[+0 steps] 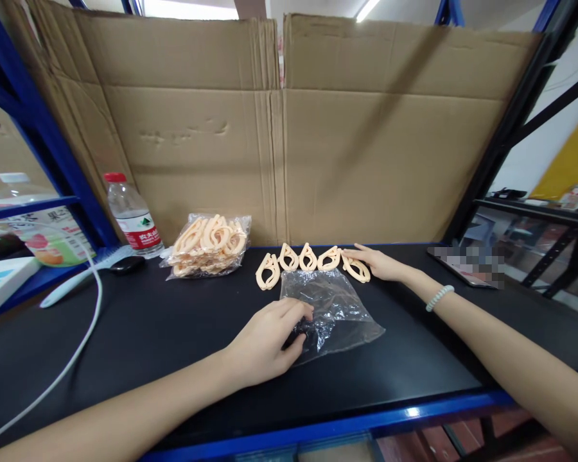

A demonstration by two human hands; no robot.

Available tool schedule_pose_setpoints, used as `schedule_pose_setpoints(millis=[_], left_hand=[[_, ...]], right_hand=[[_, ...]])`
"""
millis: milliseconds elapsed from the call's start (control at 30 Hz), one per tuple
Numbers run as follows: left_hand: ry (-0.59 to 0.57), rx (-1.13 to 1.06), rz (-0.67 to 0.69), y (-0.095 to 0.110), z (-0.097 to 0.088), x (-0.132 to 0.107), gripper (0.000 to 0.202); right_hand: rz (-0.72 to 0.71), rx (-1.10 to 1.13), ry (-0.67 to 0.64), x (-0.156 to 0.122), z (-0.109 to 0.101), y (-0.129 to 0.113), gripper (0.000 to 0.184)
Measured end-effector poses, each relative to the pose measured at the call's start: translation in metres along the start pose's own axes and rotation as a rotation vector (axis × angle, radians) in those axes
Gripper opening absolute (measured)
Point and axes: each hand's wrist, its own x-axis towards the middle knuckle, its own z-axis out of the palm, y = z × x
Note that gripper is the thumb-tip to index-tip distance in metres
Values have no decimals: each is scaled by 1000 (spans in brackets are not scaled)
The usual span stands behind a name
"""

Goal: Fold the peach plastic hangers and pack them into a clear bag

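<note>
My left hand (266, 340) pinches the near edge of an empty clear plastic bag (332, 308) lying flat on the black table (173, 333). Behind the bag, several peach-coloured plastic hair clips (308, 258) lie in a row. My right hand (378, 262) rests flat on the table with its fingertips on the rightmost clip (357, 269); a white bead bracelet circles that wrist. To the left stands a clear bag full of the same clips (208, 245).
A water bottle with a red cap (133, 217) stands at the back left, beside a white cable (77, 346) and a black object (126, 264). Cardboard sheets (289, 128) wall the back. A dark flat device (462, 263) lies at the right. Blue shelf posts flank the table.
</note>
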Motion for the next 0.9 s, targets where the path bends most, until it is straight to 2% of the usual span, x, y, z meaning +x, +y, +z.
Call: schedule_pose_setpoints(millis=[100, 267, 433, 533, 667, 800, 900], left_hand=[[7, 9, 13, 1, -1, 0, 27], [28, 36, 35, 2, -4, -1, 27], [80, 71, 69, -1, -1, -2, 27], [63, 102, 91, -3, 1, -3, 29], [19, 132, 105, -1, 2, -3, 32], [-2, 154, 121, 2, 1, -2, 37], [6, 161, 129, 3, 1, -1, 37]], right_hand=[[22, -12, -46, -4, -3, -4, 51], [92, -59, -47, -18, -19, -22, 39], [106, -78, -45, -55, -36, -56, 26], [102, -71, 4, -91, -39, -83, 26], [106, -99, 115, -134, -33, -125, 34], [122, -152, 121, -154, -26, -162, 38], [124, -190, 104, -160, -24, -178, 42]])
